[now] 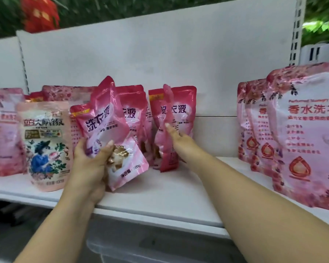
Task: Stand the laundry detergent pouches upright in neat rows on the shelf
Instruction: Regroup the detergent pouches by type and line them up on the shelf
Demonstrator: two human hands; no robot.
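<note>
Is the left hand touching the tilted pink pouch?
Touching. The head view shows the left hand gripping the tilted pink pouch near its lower half, thumb pressed across the front, other fingers behind it.

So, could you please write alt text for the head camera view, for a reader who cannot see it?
A person's left hand grips a tilted pink detergent pouch at the front of a white shelf, while the right hand touches a narrow pouch standing edge-on. More pink pouches stand upright behind and to both sides.
</note>
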